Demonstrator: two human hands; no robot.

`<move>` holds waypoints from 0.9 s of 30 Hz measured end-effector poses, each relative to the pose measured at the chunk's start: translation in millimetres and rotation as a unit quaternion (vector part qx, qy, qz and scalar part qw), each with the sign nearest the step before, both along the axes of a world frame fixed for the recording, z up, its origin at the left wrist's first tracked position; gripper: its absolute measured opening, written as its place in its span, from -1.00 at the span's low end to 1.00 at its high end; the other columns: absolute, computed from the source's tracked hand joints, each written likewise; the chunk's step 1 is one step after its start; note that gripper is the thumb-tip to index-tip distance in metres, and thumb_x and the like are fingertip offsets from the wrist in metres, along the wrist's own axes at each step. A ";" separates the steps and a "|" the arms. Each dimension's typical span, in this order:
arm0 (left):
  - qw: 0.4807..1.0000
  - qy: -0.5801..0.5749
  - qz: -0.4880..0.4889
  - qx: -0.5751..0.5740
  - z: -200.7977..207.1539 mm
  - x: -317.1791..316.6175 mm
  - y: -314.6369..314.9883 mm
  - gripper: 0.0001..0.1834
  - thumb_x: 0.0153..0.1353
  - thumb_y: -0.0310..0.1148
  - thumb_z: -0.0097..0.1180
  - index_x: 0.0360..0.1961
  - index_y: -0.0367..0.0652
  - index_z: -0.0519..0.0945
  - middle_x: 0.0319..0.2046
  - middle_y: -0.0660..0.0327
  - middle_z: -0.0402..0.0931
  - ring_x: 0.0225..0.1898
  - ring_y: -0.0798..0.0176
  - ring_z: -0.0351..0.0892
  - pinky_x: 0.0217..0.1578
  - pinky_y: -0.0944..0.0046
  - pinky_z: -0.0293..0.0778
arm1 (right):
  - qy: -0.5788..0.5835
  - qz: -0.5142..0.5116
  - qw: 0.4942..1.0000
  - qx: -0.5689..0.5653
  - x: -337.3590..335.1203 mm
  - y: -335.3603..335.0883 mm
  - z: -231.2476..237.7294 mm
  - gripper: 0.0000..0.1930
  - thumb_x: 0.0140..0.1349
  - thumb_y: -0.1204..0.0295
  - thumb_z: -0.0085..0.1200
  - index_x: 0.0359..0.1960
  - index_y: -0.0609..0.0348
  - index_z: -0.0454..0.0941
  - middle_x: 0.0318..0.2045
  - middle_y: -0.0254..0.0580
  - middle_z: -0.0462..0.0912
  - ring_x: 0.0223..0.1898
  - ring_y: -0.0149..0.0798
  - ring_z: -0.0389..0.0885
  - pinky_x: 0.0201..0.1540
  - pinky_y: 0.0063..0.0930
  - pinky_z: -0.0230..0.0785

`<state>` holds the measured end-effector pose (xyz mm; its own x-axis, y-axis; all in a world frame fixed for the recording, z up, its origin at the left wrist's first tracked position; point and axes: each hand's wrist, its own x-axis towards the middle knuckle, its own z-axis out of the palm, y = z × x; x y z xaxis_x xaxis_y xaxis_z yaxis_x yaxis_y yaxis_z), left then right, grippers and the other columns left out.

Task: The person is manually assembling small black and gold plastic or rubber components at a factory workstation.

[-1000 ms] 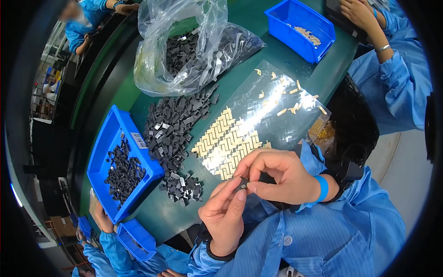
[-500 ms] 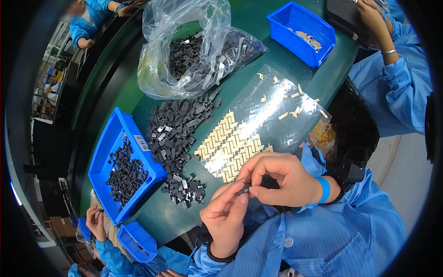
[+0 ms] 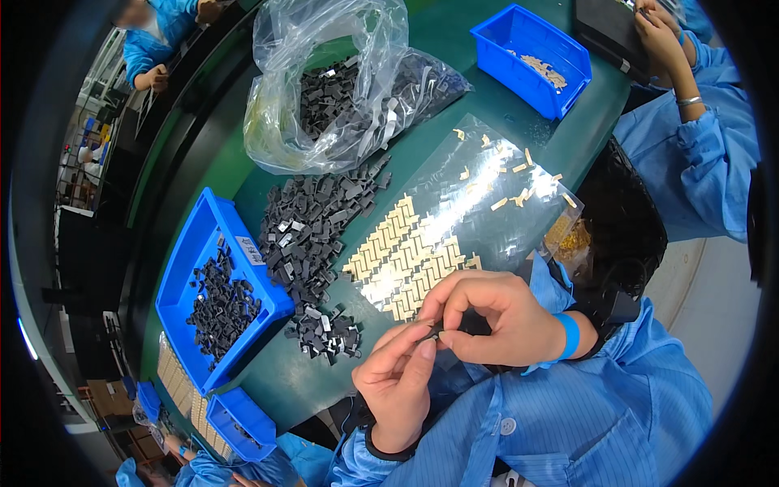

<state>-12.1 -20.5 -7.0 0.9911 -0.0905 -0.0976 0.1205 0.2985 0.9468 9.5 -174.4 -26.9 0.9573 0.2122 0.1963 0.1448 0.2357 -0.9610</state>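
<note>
Near the table's front edge, my left hand (image 3: 395, 383) pinches a small black part (image 3: 433, 332) between thumb and fingers. My right hand (image 3: 497, 315), with a blue band at its wrist, closes its thumb and fingertips on the same part from the other side. Fingers cover most of the part, so its exact kind is hidden. Just beyond my hands lies a clear sheet (image 3: 479, 223) with rows of small cream-coloured pieces (image 3: 406, 252) on it. Left of it, a heap of small black parts (image 3: 312, 227) covers the green table (image 3: 438, 28).
A blue bin (image 3: 174, 300) with black parts stands at the left, a smaller blue bin (image 3: 235, 418) nearer. A clear plastic bag (image 3: 276, 122) of black parts lies at the back; a blue bin (image 3: 495, 49) with cream pieces is at the far right. Co-workers sit around.
My hands stay almost in place, the black part now slightly turned and more covered by my fingers. At the lower left, a co-worker's hand has drawn back from beside the blue bins.
</note>
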 end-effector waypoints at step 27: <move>0.995 0.014 -0.011 -0.101 -9.2 -0.6 4.0 -0.78 0.09 -0.70 0.06 -0.20 -0.43 0.54 -0.19 0.00 0.49 -0.27 0.20 0.55 -0.17 0.25 0.50 | 0.062 0.000 0.991 0.119 -4.8 8.7 -8.3 -0.94 0.01 0.60 0.09 -0.50 0.23 0.45 -0.24 -0.18 0.55 -0.23 -0.41 0.50 -0.21 -0.55 0.35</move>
<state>-12.8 -16.5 -16.2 0.9859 -0.1319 -0.1026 0.1541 0.4796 0.8639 4.7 -165.8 -35.2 0.9772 0.1740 0.1215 0.0290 0.4579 -0.8885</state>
